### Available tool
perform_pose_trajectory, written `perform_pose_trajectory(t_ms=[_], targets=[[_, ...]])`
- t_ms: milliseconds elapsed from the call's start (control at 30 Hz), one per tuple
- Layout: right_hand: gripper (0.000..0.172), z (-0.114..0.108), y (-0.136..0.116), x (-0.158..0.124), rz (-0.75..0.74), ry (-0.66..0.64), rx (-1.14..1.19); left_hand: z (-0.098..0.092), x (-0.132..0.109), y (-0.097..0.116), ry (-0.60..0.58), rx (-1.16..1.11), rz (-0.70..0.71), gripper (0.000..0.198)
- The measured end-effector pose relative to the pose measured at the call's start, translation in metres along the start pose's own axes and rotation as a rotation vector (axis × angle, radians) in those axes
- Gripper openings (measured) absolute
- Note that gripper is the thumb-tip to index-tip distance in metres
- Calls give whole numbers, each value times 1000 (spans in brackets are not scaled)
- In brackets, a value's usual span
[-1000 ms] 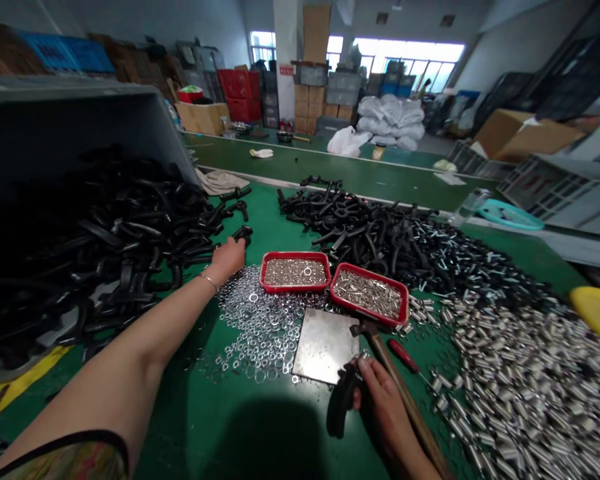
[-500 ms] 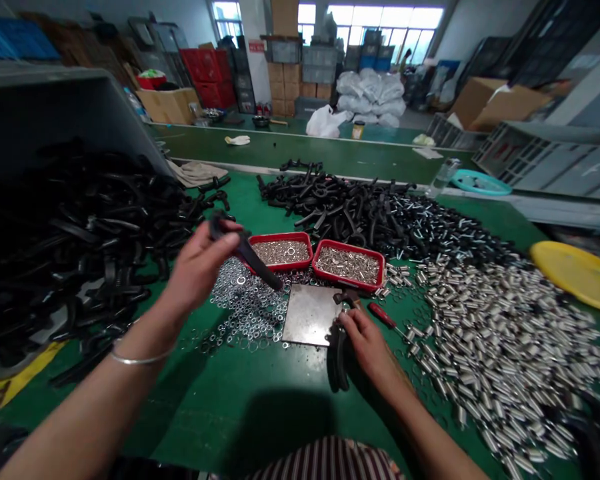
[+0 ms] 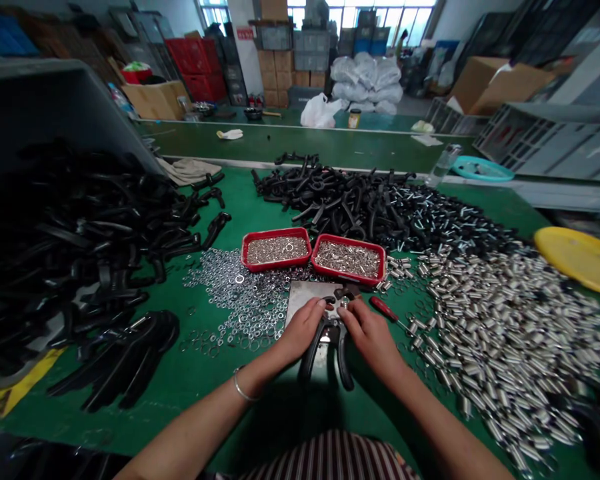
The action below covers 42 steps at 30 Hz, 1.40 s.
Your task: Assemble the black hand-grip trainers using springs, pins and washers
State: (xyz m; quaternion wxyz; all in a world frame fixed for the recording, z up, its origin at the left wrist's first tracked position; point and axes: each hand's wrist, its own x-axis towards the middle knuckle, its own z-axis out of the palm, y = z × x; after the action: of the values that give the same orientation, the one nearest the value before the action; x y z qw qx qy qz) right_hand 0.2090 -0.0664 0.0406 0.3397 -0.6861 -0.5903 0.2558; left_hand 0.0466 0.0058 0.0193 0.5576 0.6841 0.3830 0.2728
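Note:
Over a square metal plate (image 3: 300, 293), both hands are at a black two-handled tool (image 3: 344, 367) whose curved handles point toward me. My left hand (image 3: 305, 327) is closed on the left black part, at its upper end. My right hand (image 3: 370, 330) pinches the top of the right part, where a small silver spring (image 3: 345, 303) shows by the fingertips. A hammer head (image 3: 347, 292) lies just beyond the right fingers. To the right is a red-handled screwdriver (image 3: 383, 308).
Two red trays of small metal parts (image 3: 277, 249) (image 3: 349, 259) stand behind the plate. Silver rings (image 3: 250, 300) spread left, springs (image 3: 510, 333) lie right, and black handles (image 3: 330, 193) are heaped behind. More black parts (image 3: 130, 347) lie left; a yellow lid (image 3: 580, 260) is far right.
My left hand has come right and down to the plate with the black part, which now sits beside the one in my right hand. The camera view has shifted slightly.

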Motion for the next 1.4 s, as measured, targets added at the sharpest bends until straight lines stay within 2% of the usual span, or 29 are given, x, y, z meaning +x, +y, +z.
perform_pose_trajectory(t_ms=[133, 267, 400, 533, 633, 733, 833, 933, 1033, 1133, 1200, 1300, 1367, 1400], targets=[[26, 3, 4, 5, -62, -74, -9, 3, 2, -1, 1, 86, 32, 35], [28, 6, 8, 22, -89, 0, 71, 3, 16, -1, 67, 125, 41, 37], [28, 3, 4, 45, -121, 38, 106, -8, 37, 3, 113, 184, 113, 39], [29, -5, -4, 56, -164, -24, 102, -24, 43, 9, 98, 385, 242, 36], [30, -10, -8, 53, -179, -163, 191, -31, 33, 12, 39, 478, 280, 36], [34, -15, -12, 44, -197, -323, 312, -35, 19, 17, -87, 566, 325, 35], [37, -20, -19, 28, -185, -377, 276, -37, 4, 27, -234, 725, 391, 35], [35, -22, -26, 13, -154, -325, 83, -37, -3, 38, -316, 818, 424, 38], [35, -16, -24, 14, -134, -259, -46, -35, 5, 39, -293, 748, 382, 40], [33, -12, -11, 38, -139, -295, -83, -34, 25, 26, -224, 680, 264, 41], [31, -16, 3, 60, -134, -297, -115, -36, 41, 15, -191, 737, 198, 39], [22, -29, 23, 93, -160, -102, -270, -46, 65, 10, -128, 927, 256, 33], [20, -37, 31, 111, -198, 19, -475, -51, 86, 15, -49, 1000, 334, 29], [21, -39, 34, 120, -210, 39, -575, -51, 98, 20, -25, 1020, 354, 27]])
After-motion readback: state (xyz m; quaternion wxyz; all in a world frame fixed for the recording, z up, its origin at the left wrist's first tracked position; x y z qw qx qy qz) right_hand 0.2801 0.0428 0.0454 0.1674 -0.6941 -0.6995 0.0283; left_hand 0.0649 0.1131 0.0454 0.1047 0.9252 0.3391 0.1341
